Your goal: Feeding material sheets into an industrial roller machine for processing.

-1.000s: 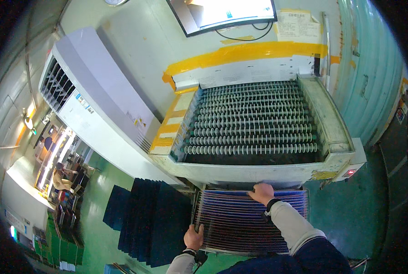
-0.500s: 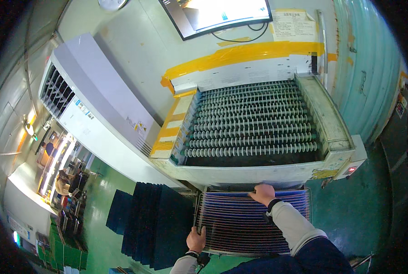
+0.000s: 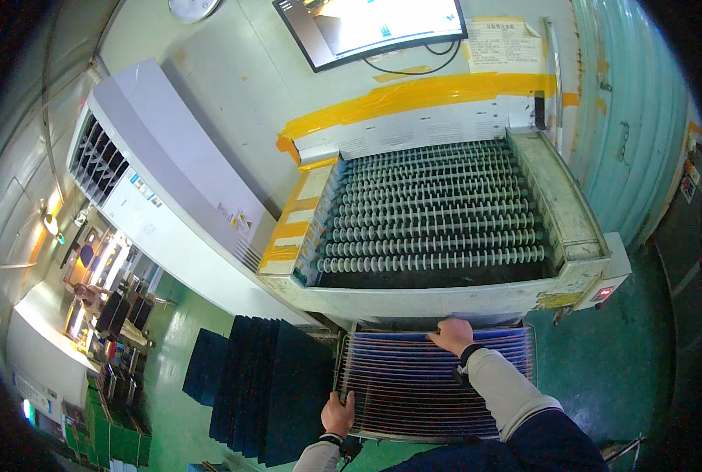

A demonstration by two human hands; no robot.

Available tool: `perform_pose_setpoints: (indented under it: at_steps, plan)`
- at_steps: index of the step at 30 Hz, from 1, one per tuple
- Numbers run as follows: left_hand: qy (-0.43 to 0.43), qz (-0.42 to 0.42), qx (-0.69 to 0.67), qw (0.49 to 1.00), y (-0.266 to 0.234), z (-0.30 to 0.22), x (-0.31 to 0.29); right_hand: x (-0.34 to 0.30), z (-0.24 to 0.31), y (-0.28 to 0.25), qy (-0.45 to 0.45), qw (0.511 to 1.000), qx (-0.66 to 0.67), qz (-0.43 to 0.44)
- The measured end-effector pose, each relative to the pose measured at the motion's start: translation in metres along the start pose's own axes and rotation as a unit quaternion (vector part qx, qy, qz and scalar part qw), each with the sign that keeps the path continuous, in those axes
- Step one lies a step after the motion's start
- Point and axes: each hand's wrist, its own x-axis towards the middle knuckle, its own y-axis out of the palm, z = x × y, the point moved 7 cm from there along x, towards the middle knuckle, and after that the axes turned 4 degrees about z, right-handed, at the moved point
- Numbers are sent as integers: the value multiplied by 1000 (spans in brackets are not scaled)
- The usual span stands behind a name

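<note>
Steadiness seemed key: the left hand [image 3: 338, 414] curled fingers round the rack [image 3: 534, 352] — whether the right hand's [image 3: 452, 337] pinched a panel [image 3: 390, 337], I couldn't tell.

Glossy green floor [image 3: 172, 330], matt dark panels [image 3: 297, 385], scuffed painted housing [image 3: 430, 301], plastic rollers [image 3: 433, 259], rack [image 3: 423, 437] apparently metal

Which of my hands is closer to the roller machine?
Your right hand, at the rack's far end by the roller machine; your left hand is at its left side, farther away.
</note>
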Motion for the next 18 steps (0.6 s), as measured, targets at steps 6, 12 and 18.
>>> perform_pose_setpoints:
  at_steps: [6, 12, 18]
  plan:
    - [4, -9, -8, 1000, 4, 4, 1, 1, -2, 2, -4, 1000, 3, -8]
    - [-4, 8, -18, 1000, -2, -4, -2, 2, -5, 4, -5, 1000, 11, -26]
    - [-11, 17, -1, 1000, 0, -1, 1, 3, -4, 5, 2, 1000, 4, -18]
